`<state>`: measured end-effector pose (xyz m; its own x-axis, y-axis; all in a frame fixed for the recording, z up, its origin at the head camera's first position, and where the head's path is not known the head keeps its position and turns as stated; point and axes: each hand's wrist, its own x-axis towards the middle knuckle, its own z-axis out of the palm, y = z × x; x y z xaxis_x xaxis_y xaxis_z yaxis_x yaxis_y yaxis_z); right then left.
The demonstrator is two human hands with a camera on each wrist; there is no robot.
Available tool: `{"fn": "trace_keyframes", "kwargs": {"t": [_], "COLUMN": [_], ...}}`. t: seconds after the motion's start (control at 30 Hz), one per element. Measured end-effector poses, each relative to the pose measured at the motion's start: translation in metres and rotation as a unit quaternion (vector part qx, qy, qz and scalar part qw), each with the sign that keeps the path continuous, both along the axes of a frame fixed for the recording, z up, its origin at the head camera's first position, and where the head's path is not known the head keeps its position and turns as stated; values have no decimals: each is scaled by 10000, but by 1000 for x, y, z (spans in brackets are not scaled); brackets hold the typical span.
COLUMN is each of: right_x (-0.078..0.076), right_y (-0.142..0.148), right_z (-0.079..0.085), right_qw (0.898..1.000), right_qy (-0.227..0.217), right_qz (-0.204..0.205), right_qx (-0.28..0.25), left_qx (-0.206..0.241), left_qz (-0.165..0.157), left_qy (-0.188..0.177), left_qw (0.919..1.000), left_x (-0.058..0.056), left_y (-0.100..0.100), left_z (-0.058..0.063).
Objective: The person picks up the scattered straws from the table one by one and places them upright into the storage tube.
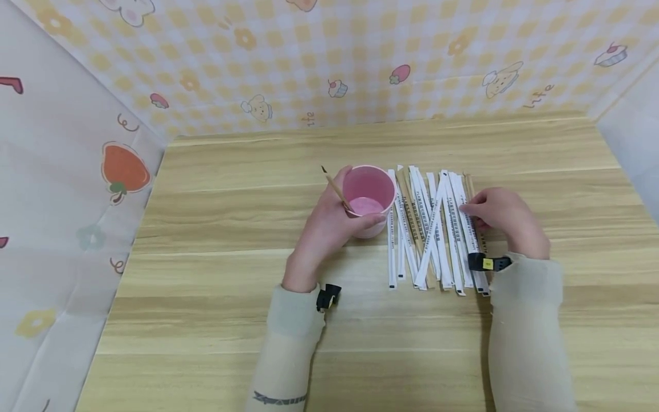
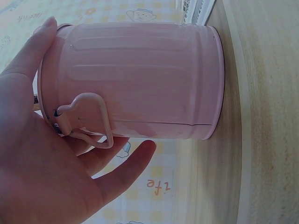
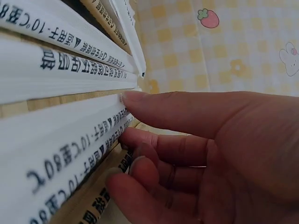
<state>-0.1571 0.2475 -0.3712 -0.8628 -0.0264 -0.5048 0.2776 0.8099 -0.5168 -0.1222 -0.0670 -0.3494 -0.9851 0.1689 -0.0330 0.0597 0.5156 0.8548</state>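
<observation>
My left hand (image 1: 332,209) grips a pink metal bucket (image 1: 372,226) round its rim, thumb on the near side. A small wire handle (image 2: 105,119) shows on the bucket's side in the left wrist view. One thin tan stick with a dark tip (image 1: 336,189) leans inside it. To the right lies a row of paper-wrapped straws (image 1: 419,229), mostly white, a few brown, with dark print. At the row's right end my right hand (image 1: 507,217) pinches a white wrapped straw (image 3: 88,126) between thumb and forefinger. The other fingers curl beside a brown-wrapped straw (image 3: 100,200).
Everything stands on a wood-grain table (image 1: 216,297). A yellow checked cloth wall (image 1: 288,68) rises behind its back edge, and a printed white sheet (image 1: 62,217) hangs on the left. One white straw (image 1: 431,229) lies slantwise across others.
</observation>
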Motion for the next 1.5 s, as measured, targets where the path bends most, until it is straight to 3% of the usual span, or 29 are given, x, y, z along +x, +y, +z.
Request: {"fn": "trace_keyframes", "kwargs": {"t": [0.47,0.77,1.13,1.4,1.5], "right_x": [-1,3,8,16,19], "right_y": [-3,-2,-9,-27,-37], "right_z": [1,7,36,59,68], "right_qw": [9985,9990,9865,9657,9535], "right_qy": [147,216,1518,2539,2952], "right_qz": [203,95,-78,-449,-598], "right_qx": [483,378,605,295,54], "left_qx": [174,133,113,101,54], "left_qz": [-41,-46,-59,-82,-44], "left_qy": [-50,-72,-44,-28,-57], "left_qw": [9998,9999,9999,9999,10000], "left_x": [-1,0,-1,-1,0], "left_y": [0,1,0,1,1], "left_z": [1,1,1,0,1]}}
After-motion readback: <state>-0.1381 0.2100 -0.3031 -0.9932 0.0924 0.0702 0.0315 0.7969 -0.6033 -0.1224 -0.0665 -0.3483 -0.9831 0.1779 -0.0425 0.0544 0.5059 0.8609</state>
